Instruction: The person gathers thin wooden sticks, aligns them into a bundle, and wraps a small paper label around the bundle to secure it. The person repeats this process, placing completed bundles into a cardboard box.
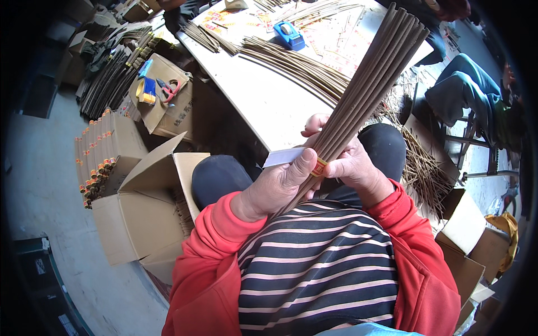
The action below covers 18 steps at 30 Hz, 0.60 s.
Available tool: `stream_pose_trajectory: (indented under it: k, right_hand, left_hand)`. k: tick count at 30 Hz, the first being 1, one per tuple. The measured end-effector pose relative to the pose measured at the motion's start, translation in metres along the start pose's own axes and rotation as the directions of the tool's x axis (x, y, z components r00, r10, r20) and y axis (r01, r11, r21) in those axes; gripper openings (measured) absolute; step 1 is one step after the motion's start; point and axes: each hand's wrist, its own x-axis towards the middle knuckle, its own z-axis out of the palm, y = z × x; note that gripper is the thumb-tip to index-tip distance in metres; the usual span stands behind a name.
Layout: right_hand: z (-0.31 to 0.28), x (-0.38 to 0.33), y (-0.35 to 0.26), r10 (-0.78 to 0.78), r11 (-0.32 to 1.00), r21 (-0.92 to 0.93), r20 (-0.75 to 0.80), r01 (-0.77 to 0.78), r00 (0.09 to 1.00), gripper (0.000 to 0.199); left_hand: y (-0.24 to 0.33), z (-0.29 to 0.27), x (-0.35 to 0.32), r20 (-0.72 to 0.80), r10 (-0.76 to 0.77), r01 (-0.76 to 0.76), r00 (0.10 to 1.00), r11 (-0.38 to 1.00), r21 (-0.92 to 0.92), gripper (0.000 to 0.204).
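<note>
A thick bundle of brown incense sticks slants across my lap, its upper ends fanning out to the upper right. My left hand is closed round its lower part, and a blank white slip of paper juts out by that thumb. From the other side my right hand also grips the bundle, its thumb against a red and yellow paper band wrapped round the sticks. Both hands' fingers are partly hidden behind the bundle.
Loose sticks and a blue tape dispenser lie on the white table. Left are an open carton, banded bundles and red-handled scissors on a box. More sticks lie at right, near another person's legs.
</note>
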Motion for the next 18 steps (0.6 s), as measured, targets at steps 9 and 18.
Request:
stream_pose_trajectory:
  k: [9, 18]
  right_hand:
    - [0.013, 0.013, -0.021, -0.039, 0.998, -0.056, -0.093, 0.033, 0.995, 0.034]
    - [0.014, 0.009, -0.020, -0.065, 0.995, -0.077, -0.097, 0.058, 0.993, 0.037]
  left_hand:
    - [0.014, -0.011, 0.012, -0.154, 0.085, -0.027, 0.985, 0.938, 0.345, 0.049]
    - [0.014, -0.009, 0.011, -0.087, 0.371, -0.242, 0.925, 0.748, 0.618, 0.041]
